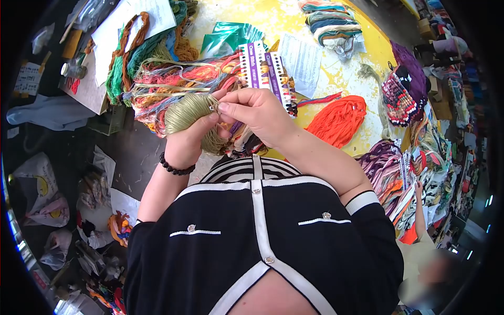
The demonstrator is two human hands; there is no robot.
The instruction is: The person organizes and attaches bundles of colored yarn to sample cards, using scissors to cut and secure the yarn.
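A thick hank of pale olive embroidery thread (185, 113) is gripped in my left hand (193, 140), the thumb lying along its side. My right hand (258, 111) meets it at the hank's right end, thumb and forefinger pinched together. Whatever sits between those fingertips is too small to make out, though a little white bit shows there. Beneath both hands spreads a heap of multicoloured thread (157, 79). Two punched thread cards with purple bands (253, 65) lie just beyond my right hand, strands looped through their holes.
A bright orange-red thread bundle (338, 122) rests on the yellow table (341, 79) to the right. Green foil packets (231, 37), printed sheets (302, 60) and a striped thread stack (333, 26) lie farther back. Another person (425, 262) is at lower right beside more hanks.
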